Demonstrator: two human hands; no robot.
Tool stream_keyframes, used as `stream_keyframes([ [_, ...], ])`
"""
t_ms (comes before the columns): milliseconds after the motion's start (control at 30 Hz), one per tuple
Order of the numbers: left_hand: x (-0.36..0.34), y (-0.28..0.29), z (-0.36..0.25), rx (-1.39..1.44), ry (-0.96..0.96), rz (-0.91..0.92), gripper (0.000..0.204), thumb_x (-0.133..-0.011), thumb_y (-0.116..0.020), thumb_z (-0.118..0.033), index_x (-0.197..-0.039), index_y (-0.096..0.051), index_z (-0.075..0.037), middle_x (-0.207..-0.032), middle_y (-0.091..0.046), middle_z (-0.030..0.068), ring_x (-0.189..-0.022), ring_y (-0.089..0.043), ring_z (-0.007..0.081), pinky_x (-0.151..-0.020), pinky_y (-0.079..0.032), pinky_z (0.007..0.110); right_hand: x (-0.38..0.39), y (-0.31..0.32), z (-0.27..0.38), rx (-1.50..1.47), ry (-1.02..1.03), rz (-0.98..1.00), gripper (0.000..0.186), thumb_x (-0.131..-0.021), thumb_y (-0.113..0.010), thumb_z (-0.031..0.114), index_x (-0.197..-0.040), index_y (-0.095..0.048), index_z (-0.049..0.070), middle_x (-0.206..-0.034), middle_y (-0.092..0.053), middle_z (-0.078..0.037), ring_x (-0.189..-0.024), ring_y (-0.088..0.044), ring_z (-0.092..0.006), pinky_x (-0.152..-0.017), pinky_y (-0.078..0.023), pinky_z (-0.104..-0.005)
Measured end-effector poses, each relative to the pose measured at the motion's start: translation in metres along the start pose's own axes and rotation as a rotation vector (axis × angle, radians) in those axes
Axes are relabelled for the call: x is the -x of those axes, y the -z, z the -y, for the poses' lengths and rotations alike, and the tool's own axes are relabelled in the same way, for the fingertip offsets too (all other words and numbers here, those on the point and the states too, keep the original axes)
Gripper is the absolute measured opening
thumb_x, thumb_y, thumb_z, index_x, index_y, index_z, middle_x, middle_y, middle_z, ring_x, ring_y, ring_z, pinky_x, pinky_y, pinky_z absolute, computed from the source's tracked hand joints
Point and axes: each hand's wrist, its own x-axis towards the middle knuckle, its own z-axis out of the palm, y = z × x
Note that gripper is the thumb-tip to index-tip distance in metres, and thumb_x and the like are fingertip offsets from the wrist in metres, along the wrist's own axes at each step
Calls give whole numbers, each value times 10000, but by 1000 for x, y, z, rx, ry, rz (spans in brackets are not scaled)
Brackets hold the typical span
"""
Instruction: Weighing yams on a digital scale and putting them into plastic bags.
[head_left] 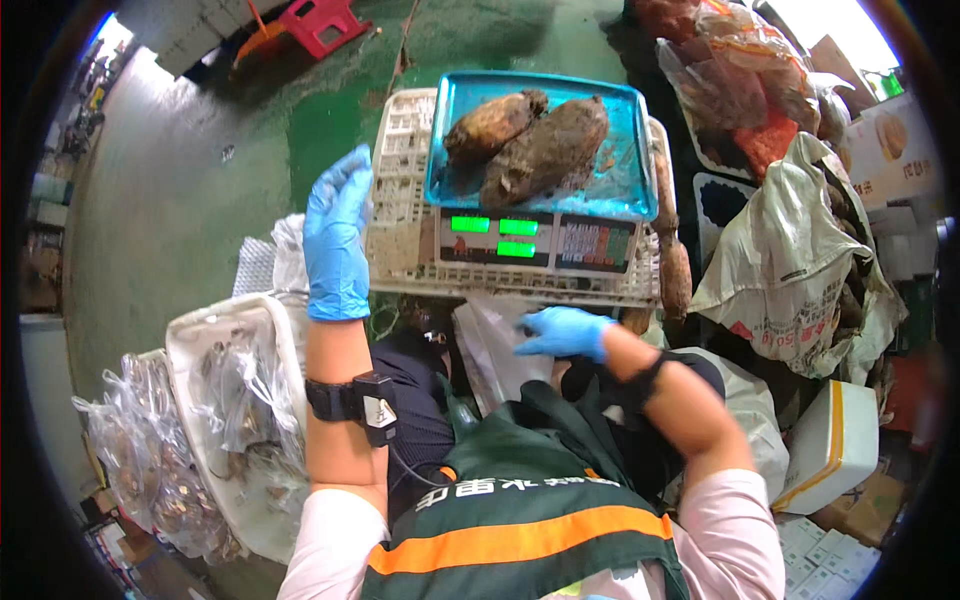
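The scale point(538, 240) hides most of the white crate point(400, 190); its display digits are too blurred to tell.

1. Floor point(200, 170): green-painted concrete, worn, glare patch far left.
2. Red plastic stool point(322, 22) at top edge, tipped on the floor.
3. Right side: printed woven sack point(790, 270), cardboard boxes point(890, 150), white foam box point(832, 445).
4. Left: white foam tub point(200, 335), clear plastic bags point(140, 450).
5. Daylight from top right.

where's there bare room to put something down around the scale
Bare green floor left of the white crate, beyond the left hand. The blue tray is mostly taken by two brown roots. Right side is crowded with sacks and boxes.
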Motion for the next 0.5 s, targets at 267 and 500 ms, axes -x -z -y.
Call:
stream_keyframes([
  [267, -3, -6, 4, -77, -192, 58, 229, -863, -570, -47, -1092, -583, -42, -1072, -599, 22, -976, -540, 78, -888, -420, 226, -97, -207, -110, 130, -401, -269, 566, -747, -491, 112, -1300, -389, 176, -1279, -424, -212, -1057, -523, -405, -888, -443, -443],
  [500, -10, 6, 9, 82, -213, 85, 195, -861, -571, -34, -1055, -591, -30, -1030, -615, 43, -921, -568, 89, -848, -459, 228, -24, -57, 1, 134, -130, -237, 348, -872, -459, 367, -856, -620, 59, -846, -616, -199, -784, -586, -392, -694, -458, -485],
])
